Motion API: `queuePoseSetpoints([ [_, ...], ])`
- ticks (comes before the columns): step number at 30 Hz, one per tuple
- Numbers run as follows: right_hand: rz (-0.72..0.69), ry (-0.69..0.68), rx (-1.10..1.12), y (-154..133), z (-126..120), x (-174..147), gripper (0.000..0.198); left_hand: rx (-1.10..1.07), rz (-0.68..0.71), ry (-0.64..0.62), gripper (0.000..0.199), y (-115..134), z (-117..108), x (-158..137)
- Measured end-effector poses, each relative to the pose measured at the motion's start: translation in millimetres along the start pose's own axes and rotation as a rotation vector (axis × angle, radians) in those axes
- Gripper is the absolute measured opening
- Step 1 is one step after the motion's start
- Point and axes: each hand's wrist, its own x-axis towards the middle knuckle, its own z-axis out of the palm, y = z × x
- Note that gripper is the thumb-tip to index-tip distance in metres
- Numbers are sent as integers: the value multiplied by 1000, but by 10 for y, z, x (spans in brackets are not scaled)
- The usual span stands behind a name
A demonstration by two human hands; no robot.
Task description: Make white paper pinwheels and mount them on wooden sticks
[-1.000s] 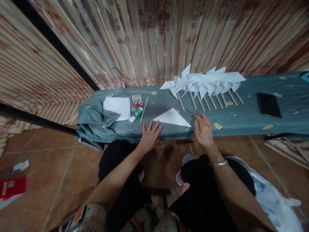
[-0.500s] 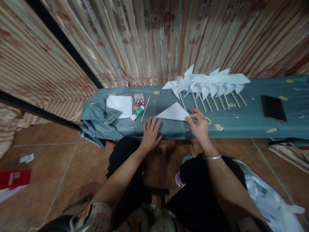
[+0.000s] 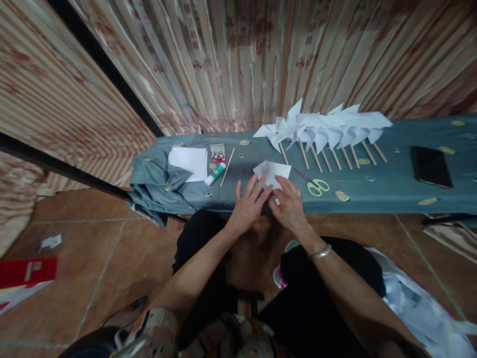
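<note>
The white paper [image 3: 281, 170] lies near the front edge of the surface [image 3: 257, 206], partly hidden under both hands, which are drawn close together over it. The left hand [image 3: 246, 209] has its fingers spread and resting on the sheet; the right hand [image 3: 287, 205] curls at the near corner, but whether its fingers pinch the paper or only press it I cannot tell. Thin as it looks, the sheet could take a stray crease if the hands push unevenly, or skew if the left fingers slip; the near corner, so close to the edge, could also bend over it. The green-handled scissors [image 3: 316, 187] lie just right of the right hand, so a careless sweep that way might knock them, and their tip points towards the sticks of the overlapping pinwheels [image 3: 322, 128], whose blades would probably crumple if shoved. Half a second earlier the paper was a flat folded triangle with the left hand just off its left end and the right hand at its right corner, largely covering the scissors; now it is partly opened, and the scissors are in plain sight. The glue stick [image 3: 215, 174] and loose stick [image 3: 227, 168] have not moved on the cloth.
</note>
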Motion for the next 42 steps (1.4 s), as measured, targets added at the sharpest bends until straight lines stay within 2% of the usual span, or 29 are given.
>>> queuePoseSetpoints([
  [9,-11,-84,62,41,-39,-14,26,-72,-33,17,26,-263,26,225],
  [14,-36,-182,-31,231,-108,-26,39,-148,-53,17,26,-351,21,235],
  [18,-82,-223,-152,261,-120,-34,50,-161,-53,-6,26,-395,17,152],
  [24,-132,-232,-131,278,-74,-45,40,-183,-47,-41,27,-443,65,113],
  [28,-136,-263,4,387,-91,-92,34,-198,-52,-51,25,-473,80,53],
  [31,-100,-281,162,411,-142,-112,30,-212,-51,-65,26,-463,51,-49],
  [35,21,-288,315,373,-214,-74,32,-241,-101,-76,26,-429,-12,-113],
  [42,199,-260,396,368,-184,32,38,-297,-196,-78,24,-463,-23,-18],
])
